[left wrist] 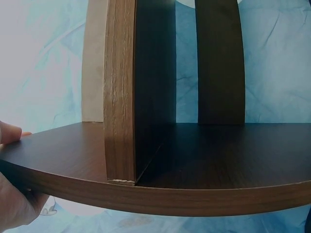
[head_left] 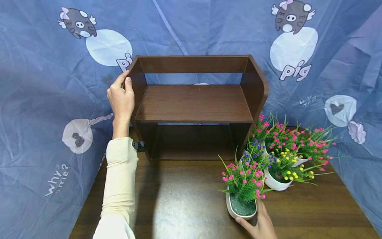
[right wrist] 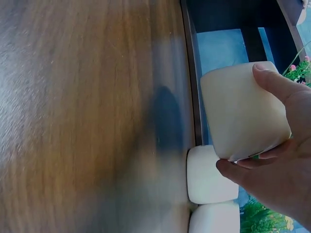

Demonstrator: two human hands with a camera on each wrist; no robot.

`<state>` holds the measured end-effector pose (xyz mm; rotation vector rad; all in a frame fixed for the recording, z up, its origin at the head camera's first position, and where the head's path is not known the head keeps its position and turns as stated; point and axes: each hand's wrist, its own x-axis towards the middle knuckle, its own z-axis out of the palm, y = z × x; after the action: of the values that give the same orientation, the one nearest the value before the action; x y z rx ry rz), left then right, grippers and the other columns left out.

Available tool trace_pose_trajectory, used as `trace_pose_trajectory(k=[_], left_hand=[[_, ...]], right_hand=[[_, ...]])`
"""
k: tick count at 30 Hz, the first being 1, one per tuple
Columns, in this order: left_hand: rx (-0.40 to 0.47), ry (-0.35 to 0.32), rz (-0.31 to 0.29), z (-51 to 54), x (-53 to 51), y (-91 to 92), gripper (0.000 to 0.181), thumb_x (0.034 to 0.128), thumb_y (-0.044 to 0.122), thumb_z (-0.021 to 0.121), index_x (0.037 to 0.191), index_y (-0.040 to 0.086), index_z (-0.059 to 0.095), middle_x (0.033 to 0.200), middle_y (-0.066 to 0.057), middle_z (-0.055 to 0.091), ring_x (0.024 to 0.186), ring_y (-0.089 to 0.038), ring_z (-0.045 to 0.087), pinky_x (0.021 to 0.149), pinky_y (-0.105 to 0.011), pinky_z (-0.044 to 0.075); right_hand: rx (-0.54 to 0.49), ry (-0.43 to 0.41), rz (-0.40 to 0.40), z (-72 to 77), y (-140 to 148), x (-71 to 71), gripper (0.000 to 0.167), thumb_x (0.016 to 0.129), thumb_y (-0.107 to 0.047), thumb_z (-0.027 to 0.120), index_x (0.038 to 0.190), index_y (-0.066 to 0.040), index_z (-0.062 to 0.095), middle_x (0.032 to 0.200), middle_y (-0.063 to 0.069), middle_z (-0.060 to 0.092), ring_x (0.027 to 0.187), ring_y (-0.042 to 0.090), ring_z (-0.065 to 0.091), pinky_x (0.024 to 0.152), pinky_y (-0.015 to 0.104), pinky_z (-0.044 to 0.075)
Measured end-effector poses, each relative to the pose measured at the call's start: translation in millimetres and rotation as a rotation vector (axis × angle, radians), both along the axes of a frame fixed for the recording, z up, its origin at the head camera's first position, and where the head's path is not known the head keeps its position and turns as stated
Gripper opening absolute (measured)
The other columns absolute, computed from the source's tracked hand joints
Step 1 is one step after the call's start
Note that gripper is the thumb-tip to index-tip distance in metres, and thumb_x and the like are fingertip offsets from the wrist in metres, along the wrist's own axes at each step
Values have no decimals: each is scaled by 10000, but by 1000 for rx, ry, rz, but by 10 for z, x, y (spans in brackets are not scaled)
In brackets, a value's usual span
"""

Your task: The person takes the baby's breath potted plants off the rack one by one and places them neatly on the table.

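Observation:
A dark brown two-tier wooden shelf (head_left: 194,103) stands at the back of the table. My left hand (head_left: 121,99) grips the upper front edge of its left side panel. In the left wrist view, thumb and fingers lie on opposite faces of that panel (left wrist: 209,200). Low at the right, my right hand (head_left: 260,221) holds an artificial potted plant with pink flowers (head_left: 243,181), its fingers round the white pot (right wrist: 245,111). The right wrist view shows this pot raised off the tabletop, with the thumb on one side and fingers on the other.
More potted plants cluster right of the shelf: yellow flowers (head_left: 286,169), blue flowers (head_left: 256,154) and pink flowers (head_left: 280,131). Two white pots (right wrist: 211,174) stand beyond the held one. A blue cloth (head_left: 191,30) hangs behind the wooden table (head_left: 182,196).

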<state>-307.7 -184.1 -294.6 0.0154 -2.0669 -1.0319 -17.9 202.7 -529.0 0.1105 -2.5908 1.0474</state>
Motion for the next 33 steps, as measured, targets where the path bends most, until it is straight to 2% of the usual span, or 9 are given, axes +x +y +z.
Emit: trace_pose_trajectory(k=[3, 11, 16, 22, 27, 29, 33], left_hand=[[-1, 2, 0, 6, -1, 0, 318, 955, 251, 488, 1196, 131, 657, 1168, -21, 631, 1060, -145, 583, 889, -317, 414], [-6, 2, 2, 1, -3, 12, 314, 955, 248, 489, 1196, 137, 658, 1164, -19, 632, 1046, -175, 593, 871, -351, 419], [-11, 10, 5, -1, -10, 13, 307, 953, 240, 497, 1189, 131, 662, 1150, -28, 640, 1044, -196, 595, 869, -362, 415], [-13, 14, 13, 11, -4, 10, 309, 953, 247, 498, 1188, 132, 662, 1149, -26, 641, 1046, -190, 594, 871, -370, 411], [-12, 7, 18, 10, -2, 14, 307, 952, 249, 499, 1186, 139, 664, 1146, -20, 643, 1045, -183, 594, 872, -371, 409], [-12, 9, 19, 8, -4, 13, 305, 951, 245, 502, 1184, 136, 666, 1145, -20, 643, 1045, -184, 594, 874, -368, 408], [-11, 13, 19, 5, -10, 10, 301, 949, 241, 506, 1181, 135, 667, 1143, -21, 643, 1047, -184, 593, 883, -355, 408]], right_hand=[[-10, 16, 6, -5, 34, 28, 937, 571, -196, 866, 1299, 91, 350, 1181, 334, 475, 1038, 463, 487, 876, -7, 124], [-28, 31, -38, -22, 144, 87, 992, 557, -165, 871, 1330, 111, 314, 1176, 362, 461, 1042, 488, 454, 886, 3, 118], [-27, 19, -65, -35, 237, 129, 983, 563, -147, 864, 1327, 111, 303, 1168, 368, 448, 1032, 506, 448, 868, 4, 110], [-36, -14, -79, -60, 386, 184, 1054, 591, -119, 845, 1411, 78, 212, 1206, 382, 397, 1050, 524, 412, 892, 30, 106], [-59, -69, -128, -72, 516, 212, 941, 623, -121, 833, 1350, 99, 277, 1188, 356, 423, 1044, 495, 428, 843, 3, 105], [-63, -90, -141, -83, 566, 219, 955, 639, -130, 827, 1367, 104, 255, 1202, 358, 408, 1051, 500, 417, 846, 6, 95], [-67, -66, -146, -111, 668, 223, 973, 625, -104, 832, 1376, 105, 250, 1192, 356, 412, 1044, 491, 413, 849, 5, 101]])
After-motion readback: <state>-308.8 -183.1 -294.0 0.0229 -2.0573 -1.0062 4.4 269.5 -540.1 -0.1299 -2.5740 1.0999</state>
